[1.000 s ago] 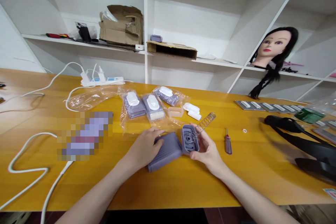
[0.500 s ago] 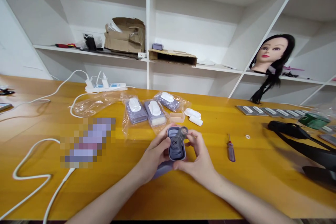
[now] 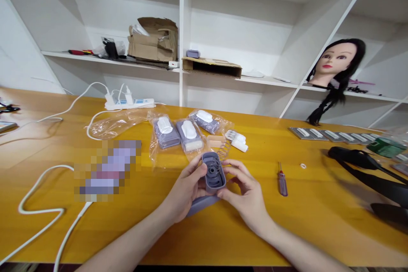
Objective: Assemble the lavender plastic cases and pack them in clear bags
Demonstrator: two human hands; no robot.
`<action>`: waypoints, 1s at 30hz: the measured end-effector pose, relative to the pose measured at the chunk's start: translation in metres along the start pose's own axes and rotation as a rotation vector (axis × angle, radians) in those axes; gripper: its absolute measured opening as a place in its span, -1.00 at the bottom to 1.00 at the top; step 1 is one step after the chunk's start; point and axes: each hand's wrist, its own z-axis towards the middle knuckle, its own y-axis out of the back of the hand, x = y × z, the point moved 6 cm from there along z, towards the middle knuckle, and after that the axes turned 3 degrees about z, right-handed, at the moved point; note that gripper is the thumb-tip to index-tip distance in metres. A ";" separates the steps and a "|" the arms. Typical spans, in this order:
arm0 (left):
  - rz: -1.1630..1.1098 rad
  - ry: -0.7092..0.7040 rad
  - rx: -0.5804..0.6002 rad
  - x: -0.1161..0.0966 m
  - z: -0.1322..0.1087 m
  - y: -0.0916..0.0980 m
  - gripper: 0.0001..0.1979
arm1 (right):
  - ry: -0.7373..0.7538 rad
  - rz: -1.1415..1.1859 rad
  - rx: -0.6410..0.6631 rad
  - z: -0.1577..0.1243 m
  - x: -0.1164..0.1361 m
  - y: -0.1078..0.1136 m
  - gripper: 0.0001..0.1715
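My left hand (image 3: pixel 186 187) is wrapped round a purple-grey oblong plastic housing (image 3: pixel 206 178), thumb on its rim. The housing's dark hollow with round fittings faces up towards me. A thin coil spring (image 3: pixel 224 148) sticks out past its upper right edge. My right hand (image 3: pixel 247 193) is closed on the housing's right side, fingertips by the upper edge and thumb at the lower corner. Below the hands lies another purple-grey piece (image 3: pixel 204 205), partly covered by them. Just beyond are a small peach-coloured tray (image 3: pixel 216 141) and white plastic parts (image 3: pixel 239 142).
Bagged purple-grey units with white tops (image 3: pixel 166 136) lie behind my hands. To the right are a screwdriver (image 3: pixel 282 182), a white ring (image 3: pixel 303 165) and a black strap-like object (image 3: pixel 350 159). A white cable (image 3: pixel 41 211) and a power strip (image 3: pixel 143 103) are on the left.
The spring, earlier bunched over the housing's opening, now stretches away from its upper right side. The round fittings inside show more. My right fingers have shifted slightly along the edge.
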 end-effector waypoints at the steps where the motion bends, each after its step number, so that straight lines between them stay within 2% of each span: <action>1: 0.005 0.003 -0.005 0.000 0.000 0.000 -0.65 | -0.007 0.012 -0.006 0.000 -0.001 0.000 -0.65; 5: -0.004 0.029 -0.030 0.002 -0.001 0.002 -0.63 | -0.047 0.046 -0.043 -0.002 -0.003 0.001 -0.66; 9: 0.001 0.031 -0.026 0.001 0.000 0.002 -0.65 | -0.077 0.152 -0.019 -0.003 -0.007 -0.002 -0.64; 15: -0.019 0.077 -0.035 0.003 -0.002 0.004 -0.75 | 0.056 0.189 0.025 -0.001 -0.001 -0.002 -0.69; 24: -0.072 0.076 0.007 0.002 -0.002 0.004 -0.75 | 0.080 0.025 -0.031 -0.004 0.006 0.004 -0.61; 28: -0.004 0.039 0.075 0.000 -0.003 0.000 -0.70 | 0.082 0.002 0.097 0.006 0.016 0.010 -0.58; 30: 0.055 0.027 0.111 0.001 -0.003 -0.002 -0.63 | 0.084 -0.006 0.186 0.013 0.023 0.009 -0.64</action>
